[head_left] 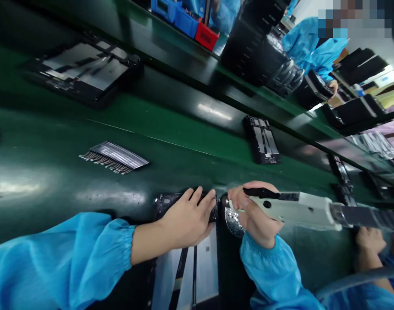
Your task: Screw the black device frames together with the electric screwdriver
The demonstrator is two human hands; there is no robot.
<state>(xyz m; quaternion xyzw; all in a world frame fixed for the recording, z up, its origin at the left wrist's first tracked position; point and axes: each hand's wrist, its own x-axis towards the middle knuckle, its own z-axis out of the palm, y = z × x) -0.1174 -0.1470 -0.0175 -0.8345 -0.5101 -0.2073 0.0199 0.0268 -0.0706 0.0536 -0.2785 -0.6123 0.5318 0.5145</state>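
Note:
A tablet with its back off [205, 262] lies in front of me, showing large silver-grey battery panels and dark flat cables. My left hand [189, 215] rests across its black upper end, palm down, fingers stretched out and slightly apart. In my right hand [257, 215] is a pale electric screwdriver [294, 211], held almost level, its black lever on top and a dark cord running off to the right. The screwdriver's tip is by a round dish of small screws [234, 221], just right of the tablet; fingers partly hide the tip.
A row of battery-like silver strips with wires [119, 156] lies on the green bench. Another opened tablet [87, 71] is at upper left, and a smaller one [263, 140] farther back. Blue bins [186, 21] and a red bin [207, 36] stand behind. A co-worker's hand [371, 241] is at right.

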